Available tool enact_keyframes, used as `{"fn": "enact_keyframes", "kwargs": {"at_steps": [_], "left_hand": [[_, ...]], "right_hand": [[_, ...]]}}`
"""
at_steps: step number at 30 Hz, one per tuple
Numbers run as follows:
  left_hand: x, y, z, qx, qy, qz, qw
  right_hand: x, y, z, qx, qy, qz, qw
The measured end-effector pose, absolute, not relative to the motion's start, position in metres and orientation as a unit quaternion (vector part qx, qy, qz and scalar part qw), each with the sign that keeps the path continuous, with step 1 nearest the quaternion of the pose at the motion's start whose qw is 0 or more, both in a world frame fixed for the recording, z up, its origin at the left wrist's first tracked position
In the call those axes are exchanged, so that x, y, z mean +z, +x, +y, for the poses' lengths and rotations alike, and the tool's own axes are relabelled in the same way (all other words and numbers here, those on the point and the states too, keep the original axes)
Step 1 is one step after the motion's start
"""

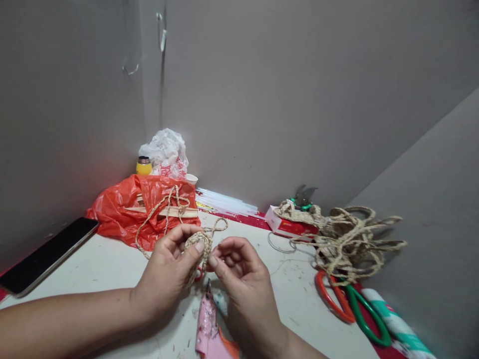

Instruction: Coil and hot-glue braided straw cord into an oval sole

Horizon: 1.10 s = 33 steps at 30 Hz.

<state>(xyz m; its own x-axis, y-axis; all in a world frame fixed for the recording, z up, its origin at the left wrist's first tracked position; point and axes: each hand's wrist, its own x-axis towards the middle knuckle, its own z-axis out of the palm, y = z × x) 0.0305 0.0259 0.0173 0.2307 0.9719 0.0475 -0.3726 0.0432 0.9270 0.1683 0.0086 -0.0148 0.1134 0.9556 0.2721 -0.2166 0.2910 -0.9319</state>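
Note:
My left hand (164,271) is closed on a small coil of braided straw cord (195,245), its thumb pressed on the near face. On the coil's right side, my right hand (241,271) pinches the same braid between thumb and forefinger. A loose length of the braid loops up behind my left hand and over a red plastic bag. Just below the coil, a pink hot glue gun (209,324) lies with its nozzle pointing away from me. Part of a red ring shows behind the coil, mostly hidden.
The red bag (116,209) holds wooden strips at the back left, near a phone (48,254). Clear glue sticks (226,199) lie along the back. At right are a heap of braided cord (352,244), a red box (290,227), green-handled pliers (301,202) and red and green scissor-like handles (368,319).

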Motion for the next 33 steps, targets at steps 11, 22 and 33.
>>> {"fn": "enact_keyframes", "kwargs": {"at_steps": [11,22,33], "left_hand": [[0.007,0.03,0.031,0.505,0.438,0.35,0.656],[0.026,0.014,0.064,0.234,0.671,0.334,0.619],[0.018,0.007,0.084,0.24,0.634,0.347,0.648]], "right_hand": [[-0.014,0.169,0.013,0.477,-0.412,-0.515,0.581],[-0.015,0.174,0.015,0.483,-0.432,-0.523,0.554],[-0.012,0.18,0.019,0.499,-0.44,-0.554,0.501]]}}
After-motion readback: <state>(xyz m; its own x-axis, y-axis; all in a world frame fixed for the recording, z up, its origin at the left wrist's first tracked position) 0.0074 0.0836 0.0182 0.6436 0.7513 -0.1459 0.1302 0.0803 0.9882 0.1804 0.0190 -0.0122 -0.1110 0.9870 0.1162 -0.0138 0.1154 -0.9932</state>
